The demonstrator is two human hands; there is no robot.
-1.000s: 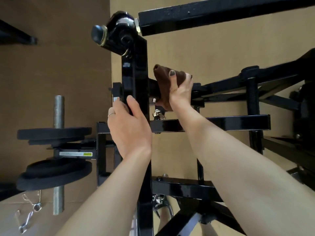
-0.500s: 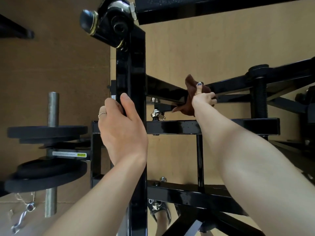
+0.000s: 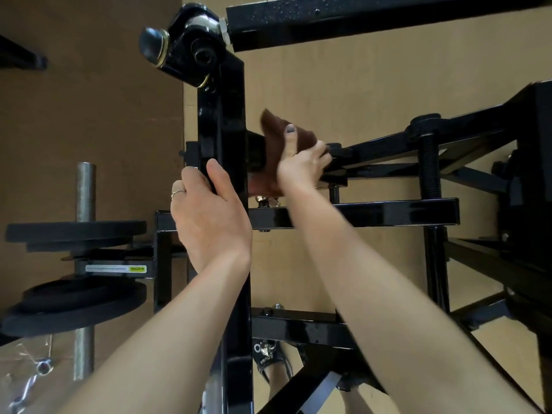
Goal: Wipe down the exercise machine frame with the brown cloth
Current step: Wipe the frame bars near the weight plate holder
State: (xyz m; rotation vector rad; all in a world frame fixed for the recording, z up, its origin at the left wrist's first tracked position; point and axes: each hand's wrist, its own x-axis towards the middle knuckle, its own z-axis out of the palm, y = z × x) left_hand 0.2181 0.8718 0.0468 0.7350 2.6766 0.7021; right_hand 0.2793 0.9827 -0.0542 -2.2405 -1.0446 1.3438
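Brown cloth [image 3: 283, 150] is bunched in the right hand [image 3: 301, 167], thumb pressing it onto a black crossbar of the machine frame [image 3: 352, 212]. Left hand [image 3: 209, 216] wraps the upright post [image 3: 227, 121]. Weight plates [image 3: 74, 234] sit at far left.

A left hand [image 3: 209, 222] is gripping the upright post [image 3: 230, 121] of the frame, while the right hand [image 3: 301, 168], just right of it, is pressing a cloth [image 3: 274, 127] onto a crossbar [image 3: 373, 150]. Weight plates [image 3: 74, 231] are sitting far left.
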